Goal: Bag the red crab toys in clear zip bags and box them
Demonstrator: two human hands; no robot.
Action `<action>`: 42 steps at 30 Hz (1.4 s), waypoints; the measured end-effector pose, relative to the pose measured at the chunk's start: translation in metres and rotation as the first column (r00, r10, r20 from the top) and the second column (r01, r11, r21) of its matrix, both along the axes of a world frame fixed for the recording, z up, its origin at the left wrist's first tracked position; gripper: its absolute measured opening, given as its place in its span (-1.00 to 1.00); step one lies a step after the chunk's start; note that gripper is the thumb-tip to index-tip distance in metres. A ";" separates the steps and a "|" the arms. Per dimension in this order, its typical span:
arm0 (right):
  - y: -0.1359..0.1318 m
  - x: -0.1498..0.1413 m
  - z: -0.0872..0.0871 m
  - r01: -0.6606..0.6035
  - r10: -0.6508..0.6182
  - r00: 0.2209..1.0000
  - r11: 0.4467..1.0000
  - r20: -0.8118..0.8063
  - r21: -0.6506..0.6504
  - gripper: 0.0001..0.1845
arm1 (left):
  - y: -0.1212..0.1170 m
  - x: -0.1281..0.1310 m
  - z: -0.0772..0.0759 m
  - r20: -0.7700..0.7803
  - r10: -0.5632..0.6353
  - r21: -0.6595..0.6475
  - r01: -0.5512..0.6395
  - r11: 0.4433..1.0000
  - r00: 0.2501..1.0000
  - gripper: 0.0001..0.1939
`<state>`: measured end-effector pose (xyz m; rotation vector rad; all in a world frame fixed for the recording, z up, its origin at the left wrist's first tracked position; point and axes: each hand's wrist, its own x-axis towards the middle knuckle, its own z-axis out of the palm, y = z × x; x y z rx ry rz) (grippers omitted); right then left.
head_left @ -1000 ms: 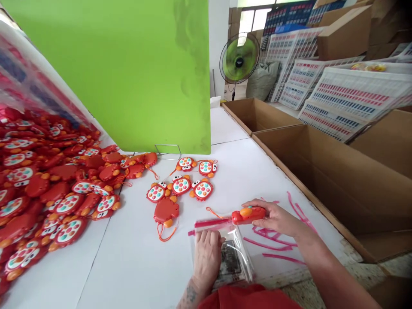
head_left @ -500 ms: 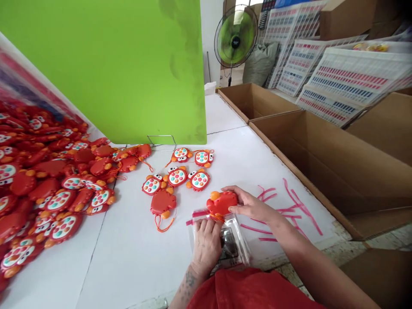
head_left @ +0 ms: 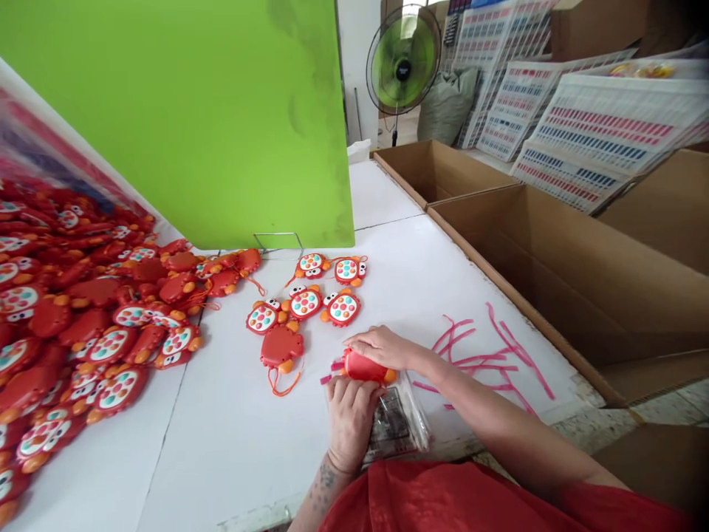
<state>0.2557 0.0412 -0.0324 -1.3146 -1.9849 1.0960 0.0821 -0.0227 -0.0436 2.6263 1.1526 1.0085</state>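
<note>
A red crab-shaped toy (head_left: 364, 366), plain back up with orange claws, lies over a stack of clear plastic bags (head_left: 392, 421) near the table's front edge. My right hand (head_left: 382, 346) grips the toy from its far side, fingers laid over its top. At the toy's near edge, my left hand (head_left: 353, 414) has its fingers curled down on the mouth of the top bag; the fingertips are partly hidden. Left of them sits another red crab toy (head_left: 281, 346), back up with an orange cord loop. Several crab toys (head_left: 305, 303) show white faces with coloured buttons behind it.
A large heap of crab toys (head_left: 105, 343) covers the table's left side. Pink strips (head_left: 481, 362) lie at the right. A green board (head_left: 221, 125) stands behind on a wire stand (head_left: 278, 236). Open cardboard boxes (head_left: 532, 273) line the right edge; a fan (head_left: 403, 70) stands beyond.
My right hand has moved left with the toy, which is turned and lower over the bags. The right fingers now lie across its top. My left hand stays nearly in place.
</note>
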 end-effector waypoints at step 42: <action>-0.074 -0.008 -0.001 0.539 -0.583 0.612 0.802 -0.533 -0.258 -0.59 | 0.005 -0.017 0.047 0.392 0.580 -0.920 0.320 0.227 0.714 -0.41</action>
